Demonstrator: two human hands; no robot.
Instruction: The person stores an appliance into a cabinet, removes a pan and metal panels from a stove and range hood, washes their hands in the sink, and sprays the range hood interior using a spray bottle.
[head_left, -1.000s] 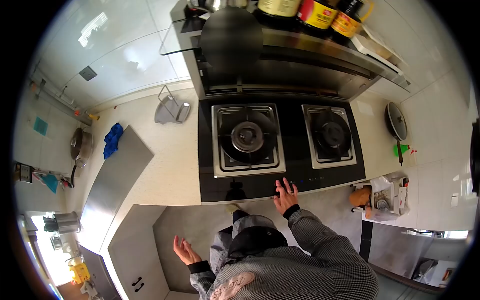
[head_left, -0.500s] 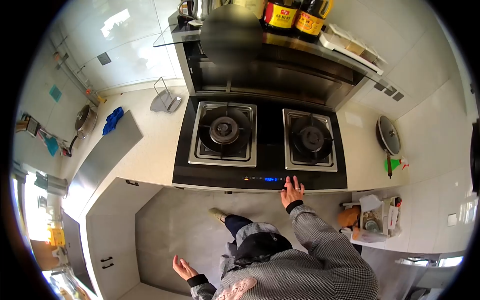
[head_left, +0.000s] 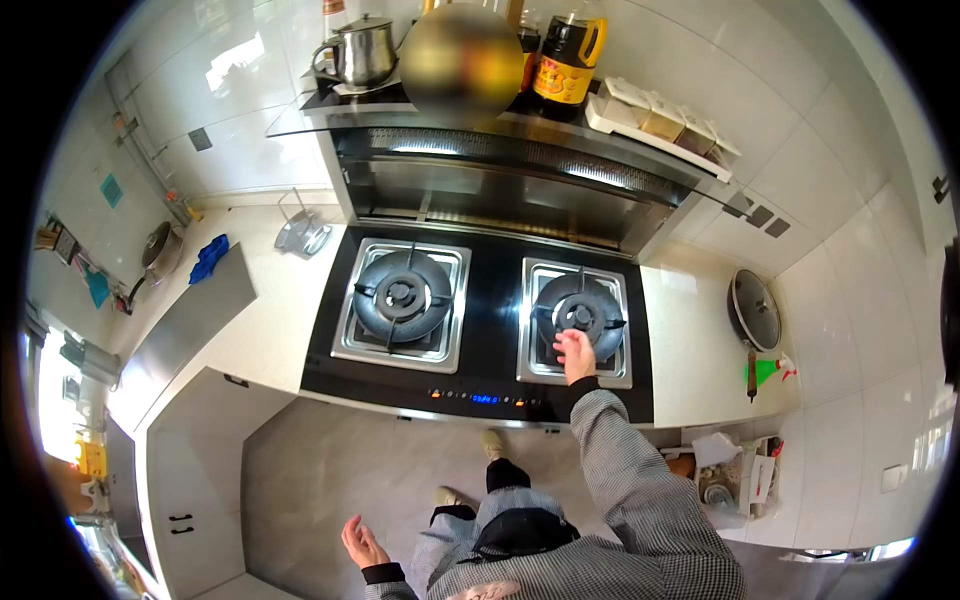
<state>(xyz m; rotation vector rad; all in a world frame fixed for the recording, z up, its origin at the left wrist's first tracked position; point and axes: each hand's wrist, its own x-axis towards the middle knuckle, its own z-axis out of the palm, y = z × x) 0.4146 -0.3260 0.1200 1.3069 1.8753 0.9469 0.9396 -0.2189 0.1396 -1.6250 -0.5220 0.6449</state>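
My right hand is over the front part of the right burner, its fingers loosely bent and apart, with nothing visible in them. Whether it touches the pan support cannot be made out. Below on the left, my left hand hangs open over the floor, holding nothing. The left burner sits in the same black glass hob. Blue digits glow on the control panel along the hob's front edge. No flame shows on either burner.
Above the hob, the range hood carries a metal pot, a sauce bottle and a seasoning box. A lidded pan and a green spray bottle are on the right counter. A blue cloth lies left.
My right hand has gone from the control panel forward onto the right burner. The hood's lights now shine, and my view has shifted right. My left hand stays low and open.
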